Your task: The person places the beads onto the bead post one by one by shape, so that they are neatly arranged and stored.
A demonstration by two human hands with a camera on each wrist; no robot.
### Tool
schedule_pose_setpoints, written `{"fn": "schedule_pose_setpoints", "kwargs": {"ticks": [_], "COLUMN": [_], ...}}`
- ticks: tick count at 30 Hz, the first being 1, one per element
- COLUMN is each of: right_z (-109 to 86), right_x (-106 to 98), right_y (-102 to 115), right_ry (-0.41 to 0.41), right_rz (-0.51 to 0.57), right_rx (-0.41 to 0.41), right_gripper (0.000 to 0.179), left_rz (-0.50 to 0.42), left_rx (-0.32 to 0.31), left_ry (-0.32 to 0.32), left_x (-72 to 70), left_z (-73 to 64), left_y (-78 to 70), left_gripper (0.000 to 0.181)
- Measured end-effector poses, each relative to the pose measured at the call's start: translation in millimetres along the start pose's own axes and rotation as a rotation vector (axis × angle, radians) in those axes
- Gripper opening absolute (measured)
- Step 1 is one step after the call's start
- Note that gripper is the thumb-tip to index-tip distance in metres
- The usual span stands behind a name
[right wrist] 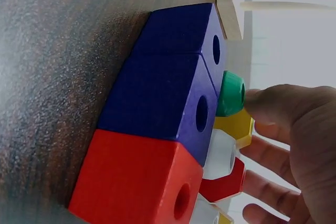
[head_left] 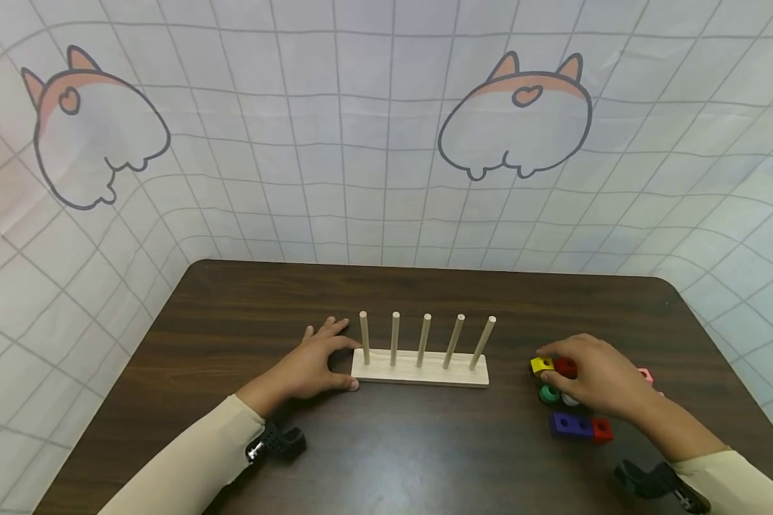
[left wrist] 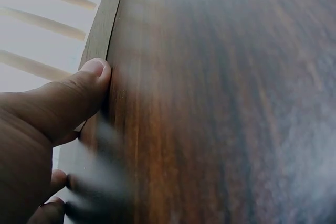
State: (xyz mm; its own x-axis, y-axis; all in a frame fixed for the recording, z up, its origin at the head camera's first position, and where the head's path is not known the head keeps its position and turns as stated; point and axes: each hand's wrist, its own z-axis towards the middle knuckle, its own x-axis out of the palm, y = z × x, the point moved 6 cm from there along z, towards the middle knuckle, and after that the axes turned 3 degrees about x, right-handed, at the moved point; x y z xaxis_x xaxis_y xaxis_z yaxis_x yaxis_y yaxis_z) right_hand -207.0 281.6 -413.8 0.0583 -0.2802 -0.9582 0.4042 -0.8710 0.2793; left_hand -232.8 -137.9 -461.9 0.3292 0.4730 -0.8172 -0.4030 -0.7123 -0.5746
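A pale wooden peg stand (head_left: 419, 370) with several upright pegs sits mid-table. My left hand (head_left: 309, 365) holds its left end, thumb on the front edge and fingers behind; in the left wrist view the thumb (left wrist: 86, 85) presses that edge. On the right, my right hand (head_left: 595, 375) reaches over a group of coloured wooden beads. Its thumb and index finger pinch a yellow bead (head_left: 542, 365) from front and back. Close to them are a dark red bead (head_left: 565, 368), a green bead (head_left: 549, 393) and a white bead (right wrist: 220, 154), partly covered by the hand.
Nearer me, two blue cube beads (head_left: 570, 425) and a red cube bead (head_left: 602, 430) stand in a row. Pink beads (head_left: 646, 375) show beyond the right hand. A white grid-patterned cloth (head_left: 386, 179) hangs behind the dark wooden table (head_left: 283, 286).
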Motion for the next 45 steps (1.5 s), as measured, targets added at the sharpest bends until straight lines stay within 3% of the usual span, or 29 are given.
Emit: {"fn": "schedule_pose_setpoints", "kwargs": {"ticks": [12, 21, 45], "right_z": [5.0, 6.2, 18.2], "right_x": [2.2, 8.0, -37.6], "right_y": [-3.5, -5.7, 15.1], "right_ry": [0.029, 0.058, -0.125], "right_rz": [-0.008, 0.008, 0.166], "right_rx": [0.051, 0.101, 0.056], "right_gripper": [0.037, 0.029, 0.03], "left_rz": [-0.013, -0.024, -0.022], "left_rx": [-0.006, -0.019, -0.005], "left_ry": [-0.003, -0.002, -0.013], "left_x": [-0.7, 1.3, 1.6], "left_z": [1.1, -0.6, -0.1], "left_y": [0.3, 1.2, 3.9], "left_gripper": [0.062, 0.061, 0.059]}}
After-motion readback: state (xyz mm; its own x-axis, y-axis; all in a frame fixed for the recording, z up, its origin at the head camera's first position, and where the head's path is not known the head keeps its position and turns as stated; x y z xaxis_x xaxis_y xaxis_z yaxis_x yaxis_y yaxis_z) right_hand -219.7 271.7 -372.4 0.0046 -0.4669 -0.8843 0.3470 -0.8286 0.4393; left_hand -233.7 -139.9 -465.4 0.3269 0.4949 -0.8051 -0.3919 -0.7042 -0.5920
